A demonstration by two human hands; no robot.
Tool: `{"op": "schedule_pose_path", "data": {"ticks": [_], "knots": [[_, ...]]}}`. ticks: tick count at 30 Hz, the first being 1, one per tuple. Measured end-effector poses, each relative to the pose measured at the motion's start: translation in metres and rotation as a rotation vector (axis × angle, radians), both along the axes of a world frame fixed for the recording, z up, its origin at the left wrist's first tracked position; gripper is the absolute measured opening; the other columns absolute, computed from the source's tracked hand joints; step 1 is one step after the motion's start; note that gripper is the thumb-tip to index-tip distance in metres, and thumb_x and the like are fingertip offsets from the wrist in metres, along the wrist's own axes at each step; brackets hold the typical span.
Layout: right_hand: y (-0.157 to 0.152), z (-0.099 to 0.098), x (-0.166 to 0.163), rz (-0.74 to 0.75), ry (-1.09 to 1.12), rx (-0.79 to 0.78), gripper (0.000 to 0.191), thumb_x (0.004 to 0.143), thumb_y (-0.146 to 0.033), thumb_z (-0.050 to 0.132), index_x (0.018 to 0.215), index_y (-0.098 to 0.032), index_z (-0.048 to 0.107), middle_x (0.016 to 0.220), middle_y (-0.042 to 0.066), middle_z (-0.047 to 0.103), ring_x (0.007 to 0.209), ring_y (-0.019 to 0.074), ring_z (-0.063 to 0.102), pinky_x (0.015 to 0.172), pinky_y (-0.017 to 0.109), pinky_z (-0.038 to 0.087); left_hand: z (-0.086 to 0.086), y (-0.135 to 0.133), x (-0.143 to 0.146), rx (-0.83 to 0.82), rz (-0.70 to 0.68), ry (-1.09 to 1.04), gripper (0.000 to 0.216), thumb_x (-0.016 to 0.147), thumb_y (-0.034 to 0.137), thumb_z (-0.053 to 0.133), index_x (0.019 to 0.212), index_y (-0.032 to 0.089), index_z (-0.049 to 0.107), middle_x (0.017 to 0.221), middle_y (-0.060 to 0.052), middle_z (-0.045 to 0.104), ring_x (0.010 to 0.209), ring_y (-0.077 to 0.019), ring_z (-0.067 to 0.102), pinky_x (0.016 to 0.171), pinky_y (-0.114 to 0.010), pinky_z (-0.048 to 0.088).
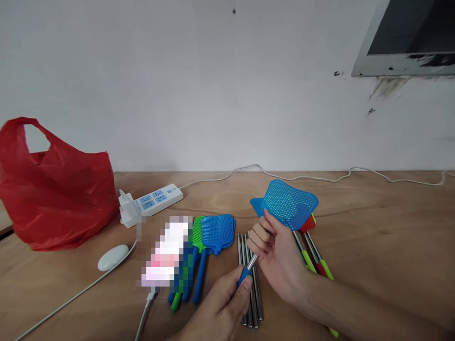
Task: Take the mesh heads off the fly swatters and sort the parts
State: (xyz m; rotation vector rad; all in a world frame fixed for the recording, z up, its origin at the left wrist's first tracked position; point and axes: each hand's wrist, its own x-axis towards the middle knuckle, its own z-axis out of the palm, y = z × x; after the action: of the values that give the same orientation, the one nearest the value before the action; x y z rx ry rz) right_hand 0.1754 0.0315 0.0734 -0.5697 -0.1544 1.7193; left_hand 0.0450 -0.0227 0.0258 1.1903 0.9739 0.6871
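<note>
My right hand (273, 253) is closed around the neck of a blue fly swatter (286, 202), whose mesh head stands up above my fingers. My left hand (222, 308) pinches the blue grip at the lower end of the same swatter's short metal shaft (251, 263). Under my hands lie several bare metal rods (254, 303) side by side on the wooden table (373, 237). To the left lie blue and green swatters (213, 232) with their handles toward me. Behind my right hand, more swatters with green and red handles (316, 263) lie on the table.
A red plastic bag (53, 189) stands at the far left. A white power strip (151, 201) lies near the wall, its cable running along the back. A small white oval device (113, 257) with a cable lies near a pixelated patch. A white wall stands behind the table.
</note>
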Motion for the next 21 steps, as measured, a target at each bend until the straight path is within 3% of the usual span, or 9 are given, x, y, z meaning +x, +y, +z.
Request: {"op": "schedule_pose_path", "data": {"ticks": [2, 6, 8, 12, 16, 19, 21], "knots": [[-0.001, 0.005, -0.002, 0.018, 0.012, -0.006, 0.049, 0.099, -0.029, 0.052, 0.054, -0.019, 0.034, 0.049, -0.012, 0.012, 0.044, 0.0073, 0.004, 0.038, 0.022, 0.010, 0.002, -0.002, 0.002, -0.182, -0.004, -0.134, 0.060, 0.074, 0.077, 0.065, 0.077, 0.024, 0.038, 0.056, 0.011, 0.030, 0.044, -0.0069, 0.018, 0.038, -0.019, 0.011], [-0.001, 0.010, 0.000, 0.023, 0.042, -0.071, 0.051, 0.102, -0.026, 0.043, 0.053, -0.019, 0.033, 0.051, -0.013, 0.008, 0.044, 0.0067, 0.001, 0.038, 0.023, 0.006, 0.018, 0.003, -0.008, -0.571, -0.319, -0.454, 0.055, 0.080, 0.064, 0.068, 0.072, 0.024, 0.032, 0.048, 0.013, 0.024, 0.038, -0.0052, 0.001, 0.036, -0.020, -0.003], [0.003, 0.011, 0.005, 0.004, 0.047, -0.082, 0.051, 0.102, -0.025, 0.043, 0.052, -0.019, 0.033, 0.052, -0.013, 0.007, 0.044, 0.0065, 0.001, 0.038, 0.022, 0.006, 0.024, 0.006, -0.016, -0.638, -0.419, -0.541, 0.054, 0.082, 0.059, 0.068, 0.070, 0.024, 0.029, 0.044, 0.013, 0.024, 0.035, -0.0052, -0.001, 0.033, -0.021, -0.005], [0.017, 0.009, 0.029, -0.067, 0.011, -0.022, 0.052, 0.103, -0.025, 0.041, 0.052, -0.019, 0.031, 0.052, -0.012, 0.007, 0.042, 0.0067, 0.003, 0.036, 0.022, 0.009, 0.018, 0.004, -0.024, -0.593, -0.419, -0.509, 0.052, 0.080, 0.061, 0.067, 0.070, 0.024, 0.033, 0.043, 0.013, 0.023, 0.035, -0.0057, -0.001, 0.032, -0.021, -0.005], [0.030, 0.005, 0.054, -0.094, -0.043, 0.003, 0.052, 0.103, -0.025, 0.039, 0.052, -0.020, 0.030, 0.052, -0.012, 0.007, 0.042, 0.0072, 0.004, 0.035, 0.022, 0.011, 0.008, -0.002, -0.026, -0.395, -0.258, -0.223, 0.054, 0.077, 0.075, 0.055, 0.069, 0.024, 0.037, 0.048, 0.010, 0.027, 0.037, -0.0077, 0.014, 0.033, -0.019, 0.009], [0.028, -0.003, 0.061, 0.007, -0.080, -0.018, 0.051, 0.102, -0.024, 0.041, 0.052, -0.020, 0.032, 0.052, -0.012, 0.007, 0.042, 0.0065, 0.004, 0.035, 0.021, 0.009, 0.014, 0.000, -0.030, 0.096, -0.030, 0.183, 0.049, 0.084, 0.070, 0.049, 0.071, 0.023, 0.044, 0.061, 0.004, 0.044, 0.052, -0.0127, 0.039, 0.047, -0.022, 0.032], [0.023, -0.010, 0.061, 0.091, -0.106, -0.042, 0.050, 0.101, -0.023, 0.045, 0.052, -0.020, 0.034, 0.052, -0.013, 0.008, 0.042, 0.0056, 0.003, 0.035, 0.020, 0.007, 0.021, 0.008, -0.034, 0.475, 0.002, 0.435, 0.041, 0.091, 0.057, 0.047, 0.069, 0.022, 0.046, 0.070, 0.001, 0.051, 0.064, -0.0160, 0.047, 0.058, -0.026, 0.036]]}}
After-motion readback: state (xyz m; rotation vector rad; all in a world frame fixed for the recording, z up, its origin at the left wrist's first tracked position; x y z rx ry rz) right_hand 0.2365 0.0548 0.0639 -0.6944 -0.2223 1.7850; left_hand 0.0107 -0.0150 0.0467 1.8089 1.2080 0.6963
